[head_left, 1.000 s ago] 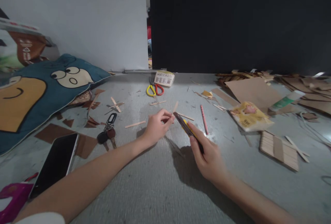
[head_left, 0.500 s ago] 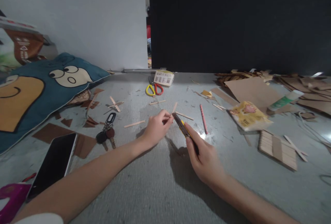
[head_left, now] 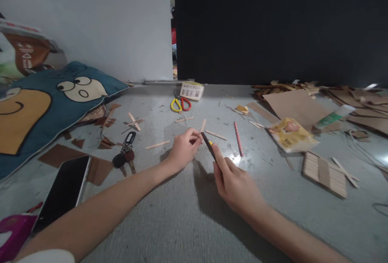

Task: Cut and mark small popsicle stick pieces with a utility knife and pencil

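My left hand (head_left: pixel 184 149) pinches a thin wooden craft stick (head_left: pixel 203 126) that points up and away from me, held just above the grey floor. My right hand (head_left: pixel 233 182) is wrapped round a dark utility knife with a yellow slider (head_left: pixel 208 144). The knife's tip touches the stick right beside my left fingertips. Both forearms reach in from the bottom of the view.
Loose sticks (head_left: pixel 157 145) and brown offcuts litter the floor. Keys (head_left: pixel 125 154) and a phone (head_left: pixel 63 192) lie at left beside a blue cushion (head_left: pixel 45 105). Scissors (head_left: pixel 181 104), a pink pencil (head_left: pixel 238 138), a yellow packet (head_left: pixel 291 134), a stick panel (head_left: pixel 324 172), a glue stick (head_left: pixel 333 116) and cardboard (head_left: pixel 297 105) lie beyond.
My right hand has slid left and forward, bringing the knife's tip against the stick. My left hand has stayed in place, pinching the stick.
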Available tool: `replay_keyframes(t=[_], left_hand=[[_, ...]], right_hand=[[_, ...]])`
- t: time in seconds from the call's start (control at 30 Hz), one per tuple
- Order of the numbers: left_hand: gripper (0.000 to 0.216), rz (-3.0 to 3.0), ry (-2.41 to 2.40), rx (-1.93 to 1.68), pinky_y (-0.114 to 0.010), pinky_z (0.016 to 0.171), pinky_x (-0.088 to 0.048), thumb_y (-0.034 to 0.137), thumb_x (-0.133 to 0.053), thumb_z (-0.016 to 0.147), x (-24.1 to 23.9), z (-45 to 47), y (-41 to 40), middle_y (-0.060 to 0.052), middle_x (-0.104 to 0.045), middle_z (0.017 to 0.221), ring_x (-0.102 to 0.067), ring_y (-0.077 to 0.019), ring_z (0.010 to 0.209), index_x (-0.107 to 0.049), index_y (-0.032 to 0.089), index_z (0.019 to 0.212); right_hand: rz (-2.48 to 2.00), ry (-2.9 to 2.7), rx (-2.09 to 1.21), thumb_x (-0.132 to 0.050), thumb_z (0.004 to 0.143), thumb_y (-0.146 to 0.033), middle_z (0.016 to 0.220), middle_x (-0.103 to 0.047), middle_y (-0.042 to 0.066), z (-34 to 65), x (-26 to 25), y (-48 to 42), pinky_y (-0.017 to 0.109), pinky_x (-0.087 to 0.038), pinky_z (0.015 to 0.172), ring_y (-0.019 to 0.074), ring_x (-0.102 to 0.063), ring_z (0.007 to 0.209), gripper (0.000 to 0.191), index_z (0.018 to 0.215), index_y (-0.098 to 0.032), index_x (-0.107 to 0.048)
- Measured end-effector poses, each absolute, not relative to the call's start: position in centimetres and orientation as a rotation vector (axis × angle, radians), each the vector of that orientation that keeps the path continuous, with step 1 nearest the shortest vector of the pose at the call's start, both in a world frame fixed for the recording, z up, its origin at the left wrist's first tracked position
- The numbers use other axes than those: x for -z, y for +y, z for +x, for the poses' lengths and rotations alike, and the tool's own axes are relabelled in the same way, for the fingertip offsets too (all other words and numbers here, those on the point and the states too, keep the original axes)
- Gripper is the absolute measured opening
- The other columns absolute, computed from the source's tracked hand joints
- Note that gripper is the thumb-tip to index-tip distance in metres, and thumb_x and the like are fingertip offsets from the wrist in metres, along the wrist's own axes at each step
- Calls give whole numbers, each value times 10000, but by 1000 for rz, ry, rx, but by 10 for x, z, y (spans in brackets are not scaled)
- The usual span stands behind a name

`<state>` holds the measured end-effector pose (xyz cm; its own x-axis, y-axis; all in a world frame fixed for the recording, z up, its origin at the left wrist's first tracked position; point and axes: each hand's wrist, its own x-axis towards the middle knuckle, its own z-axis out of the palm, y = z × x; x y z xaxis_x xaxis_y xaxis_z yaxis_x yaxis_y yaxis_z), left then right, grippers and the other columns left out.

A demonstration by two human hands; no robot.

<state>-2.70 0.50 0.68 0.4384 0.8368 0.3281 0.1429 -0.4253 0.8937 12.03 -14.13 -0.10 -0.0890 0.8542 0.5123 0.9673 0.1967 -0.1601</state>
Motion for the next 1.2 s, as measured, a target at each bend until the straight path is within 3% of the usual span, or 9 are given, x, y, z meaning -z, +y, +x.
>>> replay_keyframes(t=[0.17, 0.33, 0.53, 0.63, 0.9, 1.2], left_hand=[[137, 1836, 812, -1050, -302, 759, -560, 273, -657, 962, -8, -27, 5, -20, -753, 792, -758, -194, 747, -594, 234, 846], [114, 1854, 830, -1050, -299, 747, -557, 266, -655, 957, -8, -27, 3, -17, -746, 788, -747, -188, 731, -605, 232, 861], [129, 1837, 844, -1079, -277, 690, -528, 283, -668, 946, -7, -27, 6, -10, -739, 762, -723, -174, 689, -593, 229, 856], [173, 1813, 862, -1103, -255, 630, -492, 328, -658, 962, -6, -26, 9, -5, -726, 719, -693, -156, 636, -576, 222, 853], [230, 1806, 787, -1140, -253, 617, -499, 433, -667, 953, -4, -26, 9, -15, -742, 750, -701, -158, 645, -612, 214, 906], [245, 1813, 807, -1124, -307, 757, -595, 453, -680, 969, -4, -26, 7, -46, -788, 822, -789, -214, 791, -647, 210, 981]], right_hand=[[-1704, -2013, 317, -326, 1117, -280, 763, -691, 70, 121, -3, -141, 264, -404, 434, 184, -624, 488, 548, 1636, -129, -410], [-1649, -1885, 58, -328, 1112, -296, 917, -794, 125, 120, -6, -142, 281, -515, 517, 205, -711, 564, 559, 1647, -141, -377], [-1575, -1699, -117, -375, 1116, -318, 1121, -823, 166, 117, -7, -145, 289, -620, 677, 232, -818, 840, 500, 1578, -167, -493], [-1535, -1675, -50, -390, 1114, -303, 1260, -785, 186, 117, -6, -147, 301, -642, 756, 238, -819, 970, 507, 1598, -173, -470], [-1518, -1788, 84, -381, 1115, -241, 1065, -817, 145, 119, -3, -145, 278, -603, 584, 201, -771, 651, 565, 1676, -195, -336], [-1546, -1788, 85, -378, 1119, -244, 1031, -811, 127, 121, -3, -145, 282, -602, 591, 205, -768, 661, 578, 1692, -220, -308]])
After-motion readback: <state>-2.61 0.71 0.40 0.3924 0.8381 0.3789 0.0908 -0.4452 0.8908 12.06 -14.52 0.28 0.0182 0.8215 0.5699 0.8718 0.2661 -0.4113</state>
